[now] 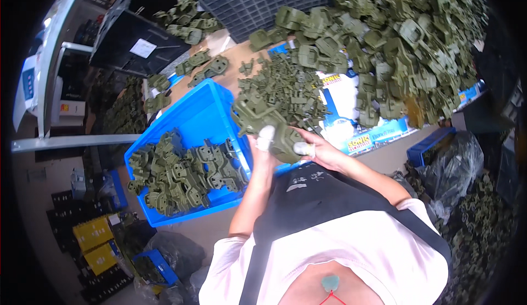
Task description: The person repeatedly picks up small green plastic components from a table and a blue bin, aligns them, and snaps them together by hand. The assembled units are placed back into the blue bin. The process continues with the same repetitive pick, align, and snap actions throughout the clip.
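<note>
Both my hands hold one olive-green plastic part (262,119) above the near edge of the work table. My left hand (263,147) grips it from below, with a white-taped fingertip on it. My right hand (314,148) pinches its right side, a finger also taped. Just behind the part lies a heap of small green clips (285,83). A blue bin (203,113) on my left holds several assembled green parts (184,173).
A large pile of bigger green parts (395,36) covers the table's right and far side. A dark grid crate (258,0) stands at the back. A black plastic bag (458,165) and a blue crate (431,143) sit at right; yellow boxes (96,242) lie on the floor.
</note>
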Demonstrator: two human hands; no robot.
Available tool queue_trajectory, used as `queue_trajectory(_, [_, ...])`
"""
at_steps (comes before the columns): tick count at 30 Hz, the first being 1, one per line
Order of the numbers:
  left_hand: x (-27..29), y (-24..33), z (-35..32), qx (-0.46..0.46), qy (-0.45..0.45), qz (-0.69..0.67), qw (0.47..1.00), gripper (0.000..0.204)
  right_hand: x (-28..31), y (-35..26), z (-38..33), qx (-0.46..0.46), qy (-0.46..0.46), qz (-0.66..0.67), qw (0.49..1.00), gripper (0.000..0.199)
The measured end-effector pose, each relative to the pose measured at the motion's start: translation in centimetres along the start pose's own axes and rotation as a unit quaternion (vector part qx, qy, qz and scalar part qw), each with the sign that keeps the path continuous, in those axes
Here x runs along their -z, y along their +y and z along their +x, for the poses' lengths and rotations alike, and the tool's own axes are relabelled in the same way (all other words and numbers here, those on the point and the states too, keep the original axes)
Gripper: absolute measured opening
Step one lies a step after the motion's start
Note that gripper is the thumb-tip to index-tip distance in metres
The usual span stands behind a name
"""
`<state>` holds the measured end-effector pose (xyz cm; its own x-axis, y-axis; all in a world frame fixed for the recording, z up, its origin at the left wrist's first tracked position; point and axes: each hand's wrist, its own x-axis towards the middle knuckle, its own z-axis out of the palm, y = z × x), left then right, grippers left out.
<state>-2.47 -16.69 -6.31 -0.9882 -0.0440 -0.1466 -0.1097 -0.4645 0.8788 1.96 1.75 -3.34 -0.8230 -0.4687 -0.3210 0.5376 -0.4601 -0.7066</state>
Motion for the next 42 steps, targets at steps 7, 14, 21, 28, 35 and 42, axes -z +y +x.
queue_trajectory(7, [-8.8, 9.2, -1.6, -0.279, -0.285, 0.726, 0.560, 0.087, 4.6, -3.1, -1.9, 0.180, 0.073, -0.552, 0.811, 0.071])
queue_trajectory(14, [-4.6, 3.1, -3.5, -0.043, -0.572, 0.644, 0.505, 0.082, 4.9, 0.9, -6.2, 0.083, -0.116, -0.635, 0.759, 0.064])
queue_trajectory(21, [-6.5, 2.4, -3.1, 0.105, -0.552, 0.542, 0.625, 0.076, 5.9, -0.7, -6.6, -0.006, -0.094, -0.536, 0.839, 0.063])
queue_trajectory(28, [-7.9, 2.9, -3.8, 0.094, -0.535, 0.574, 0.613, 0.077, 5.1, -2.5, -8.2, -0.011, -0.073, -0.633, 0.771, 0.061])
queue_trajectory(35, [-9.4, 2.3, -3.9, 0.190, -0.484, 0.568, 0.638, 0.067, 6.7, -2.6, -7.9, -0.025, -0.008, -0.500, 0.866, 0.048])
queue_trajectory(42, [-11.3, 5.4, -2.3, -0.002, -0.473, 0.665, 0.577, 0.081, 8.9, -2.5, -7.0, 0.079, -0.010, -0.468, 0.880, 0.049])
